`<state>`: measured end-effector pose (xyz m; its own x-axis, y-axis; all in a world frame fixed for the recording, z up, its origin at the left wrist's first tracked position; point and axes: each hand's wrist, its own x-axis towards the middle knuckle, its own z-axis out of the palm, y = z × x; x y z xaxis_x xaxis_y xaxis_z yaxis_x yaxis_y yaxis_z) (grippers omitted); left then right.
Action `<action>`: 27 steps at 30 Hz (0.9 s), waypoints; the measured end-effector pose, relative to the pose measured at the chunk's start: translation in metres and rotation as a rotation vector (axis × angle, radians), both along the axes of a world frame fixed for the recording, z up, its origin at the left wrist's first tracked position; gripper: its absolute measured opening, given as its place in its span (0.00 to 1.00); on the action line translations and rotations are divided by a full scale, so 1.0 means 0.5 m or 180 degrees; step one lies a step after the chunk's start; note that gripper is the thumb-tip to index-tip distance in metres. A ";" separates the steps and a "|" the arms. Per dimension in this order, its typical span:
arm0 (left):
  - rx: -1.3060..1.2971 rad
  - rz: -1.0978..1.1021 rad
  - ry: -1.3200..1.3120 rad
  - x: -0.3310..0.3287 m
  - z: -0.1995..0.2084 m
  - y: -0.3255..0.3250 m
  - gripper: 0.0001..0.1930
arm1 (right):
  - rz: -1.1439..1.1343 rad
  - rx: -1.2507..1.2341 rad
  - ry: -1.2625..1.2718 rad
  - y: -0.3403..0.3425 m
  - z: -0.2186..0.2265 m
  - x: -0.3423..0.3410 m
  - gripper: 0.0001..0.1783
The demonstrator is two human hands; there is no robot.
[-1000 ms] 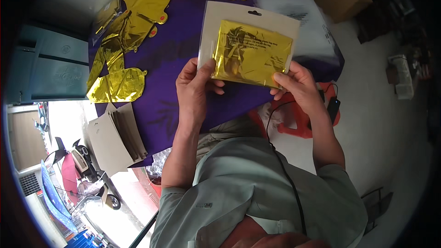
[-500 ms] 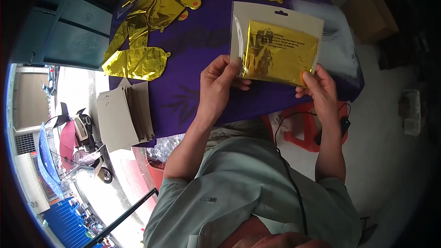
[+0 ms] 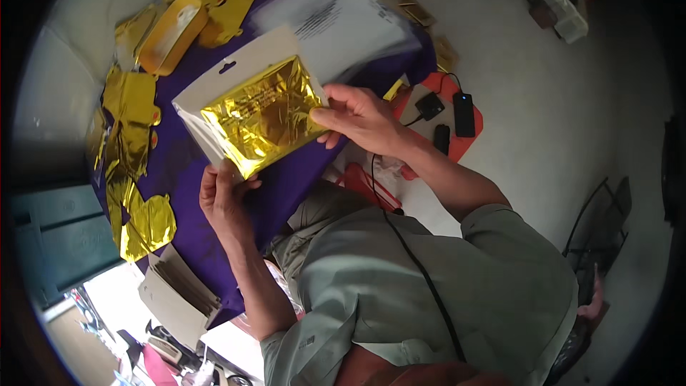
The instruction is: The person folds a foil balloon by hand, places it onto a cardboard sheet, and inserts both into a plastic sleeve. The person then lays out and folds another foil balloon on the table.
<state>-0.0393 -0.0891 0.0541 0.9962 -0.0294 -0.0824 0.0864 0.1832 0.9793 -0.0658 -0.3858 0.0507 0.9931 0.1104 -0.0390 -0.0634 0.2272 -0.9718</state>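
Between my two hands is a clear plastic bag with a hanging slot, holding a pale card and a folded gold foil balloon (image 3: 264,111). The thumb and fingers of my left hand (image 3: 227,196) pinch its lower left corner. My right hand (image 3: 364,120) grips the right edge, its thumb lying on the front. The bag is held tilted above the purple-covered table (image 3: 196,232). Behind it lies a stack of clear plastic bags (image 3: 336,21), blurred. Flat gold foil balloons (image 3: 132,146) spread along the table's left side.
A yellow tray (image 3: 171,36) stands at the far left among the foil. Pale cards (image 3: 179,300) are stacked at the near left corner. On the right, a red stool (image 3: 468,143) carries black devices, one a power bank (image 3: 464,114). A cable (image 3: 421,264) runs down my shirt.
The whole view has turned, so the table now appears further left and more of the stool shows. Both hands still hold the bagged balloon, which now slants the other way in the picture.
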 end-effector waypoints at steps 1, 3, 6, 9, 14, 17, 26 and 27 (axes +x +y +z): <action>-0.0010 -0.0071 -0.0020 0.001 0.002 -0.005 0.10 | -0.0071 -0.0010 -0.0020 -0.007 -0.002 -0.010 0.15; -0.0092 -0.0200 -0.0014 0.005 0.003 -0.016 0.09 | -0.0092 0.0086 0.0016 -0.022 -0.015 -0.029 0.15; 0.0108 -0.0234 0.0039 -0.002 0.028 -0.051 0.09 | -0.0171 0.0113 0.0081 -0.040 -0.018 -0.054 0.15; -0.0244 -0.0394 0.0047 -0.008 0.031 -0.064 0.10 | -0.0202 0.0161 0.0116 -0.060 -0.013 -0.077 0.15; -0.0067 -0.0552 -0.0061 -0.012 0.027 -0.074 0.12 | -0.0213 0.0317 0.0111 -0.078 -0.029 -0.095 0.12; -0.0069 -0.0585 0.0008 -0.016 0.031 -0.072 0.13 | -0.0033 0.0378 0.0106 -0.086 -0.038 -0.098 0.13; 0.0122 -0.0836 0.0042 -0.026 0.024 -0.097 0.14 | -0.0236 0.0395 0.0029 -0.167 -0.073 -0.121 0.17; 0.0240 -0.0838 -0.0002 -0.028 0.029 -0.112 0.15 | -0.0487 0.0706 -0.0066 -0.193 -0.080 -0.128 0.19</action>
<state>-0.0534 -0.1449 0.0685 0.9551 -0.2813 -0.0936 0.1208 0.0809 0.9894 -0.1297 -0.4821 0.0107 0.9992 -0.0376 -0.0100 0.0076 0.4401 -0.8979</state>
